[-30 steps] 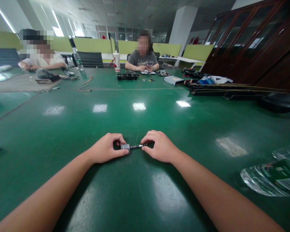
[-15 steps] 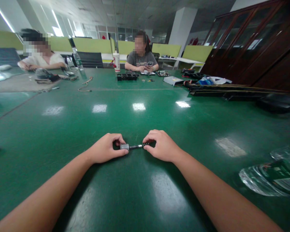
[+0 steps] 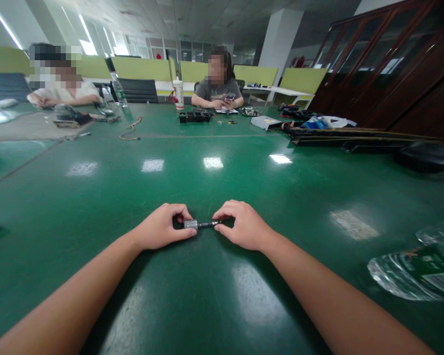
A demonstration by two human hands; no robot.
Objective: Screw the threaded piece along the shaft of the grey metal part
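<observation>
Just above the green table (image 3: 192, 286), my left hand (image 3: 163, 227) pinches a small silver metal cylinder (image 3: 191, 224) between thumb and fingers. A thin dark shaft (image 3: 205, 225) runs from the cylinder to the right. At the far end of that shaft, my right hand (image 3: 242, 226) is closed with thumb and fingertips round the shaft's tip, where a small dark part is mostly hidden by the fingers. The two hands face each other, a short gap of bare shaft between them.
Clear plastic bottles (image 3: 410, 271) lie at the right edge. Across the table sit two people, one holding a phone (image 3: 229, 97). A black part (image 3: 195, 117), a white bottle (image 3: 178, 94), a silver box (image 3: 265, 123) and long black strips (image 3: 318, 139) lie farther back.
My right hand has slid slightly left along the shaft, and its fingertips now cover the shaft's bright tip. The dark coiled part that showed in my right fingers is mostly hidden. My left hand has stayed put.
</observation>
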